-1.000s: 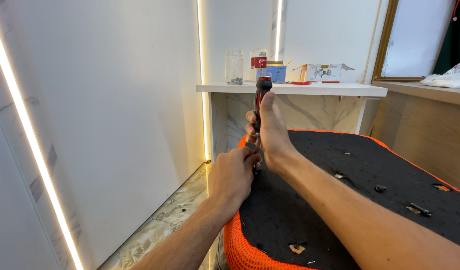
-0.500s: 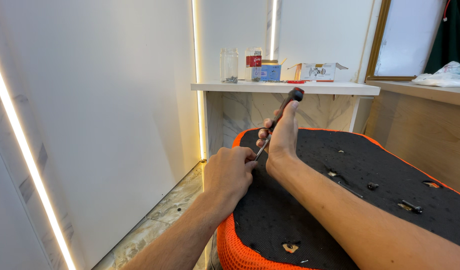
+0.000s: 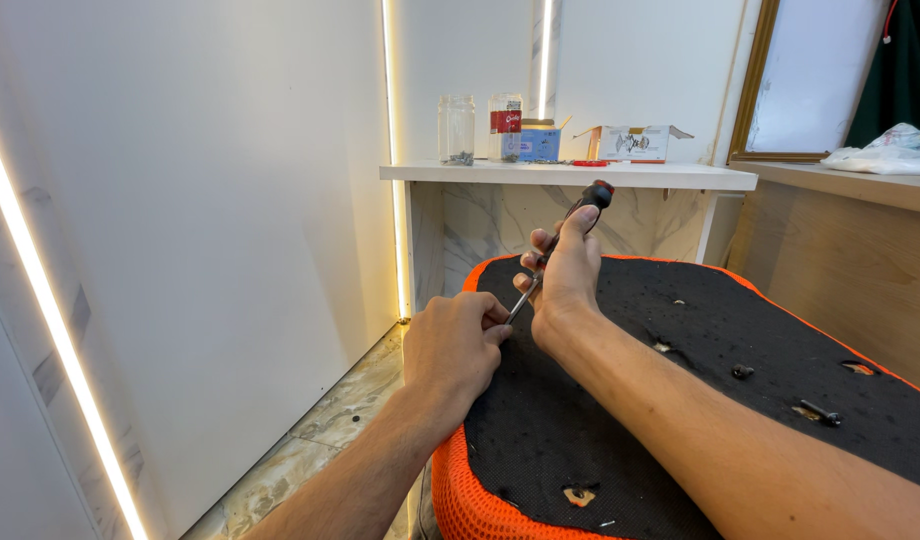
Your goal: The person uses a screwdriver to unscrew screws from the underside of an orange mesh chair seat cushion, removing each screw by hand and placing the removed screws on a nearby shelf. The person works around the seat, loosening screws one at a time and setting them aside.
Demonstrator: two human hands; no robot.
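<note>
Gripping a screwdriver [image 3: 558, 243] by its black-and-red handle (tilted, tip down-left), the right hand [image 3: 563, 282] is closed around it. The left hand [image 3: 456, 345] pinches its metal shaft above the black underside of an orange seat [image 3: 680, 400].

Indoor fit-out or furniture workshop corner. White panel walls with lit LED strips [image 3: 40, 290], marble-look floor [image 3: 320, 440], white shelf [image 3: 570, 176] holding screw jars [image 3: 457, 130] and small boxes [image 3: 635, 143]. Upturned orange seat base [image 3: 700, 400] with black underlining
</note>
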